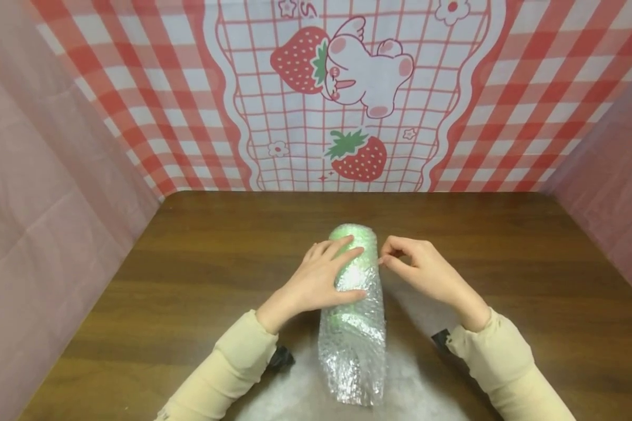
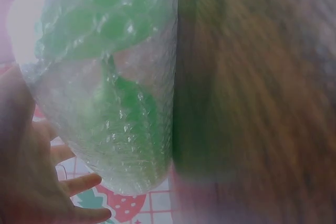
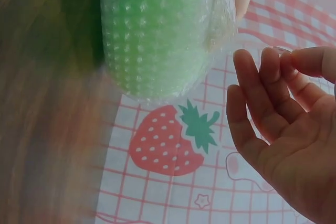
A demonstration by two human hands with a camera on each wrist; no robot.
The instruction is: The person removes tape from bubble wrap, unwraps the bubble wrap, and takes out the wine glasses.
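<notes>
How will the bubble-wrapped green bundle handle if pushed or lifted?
The bundle may roll sideways: its body looks rounded, though the left hand rests on it. Its near end is probably floppy, looking crumpled with no green showing. The glossy wrap might be slippery.

We see a brown wood-grain worktop (image 1: pixel 216 240), backed by a red-and-white checked cloth (image 1: pixel 174 99) printed with strawberries (image 1: pixel 360 159). Plain pink drapes (image 1: pixel 58 199) hang at both sides, and pale glare (image 1: pixel 295 397) lies across the worktop's near part.
</notes>
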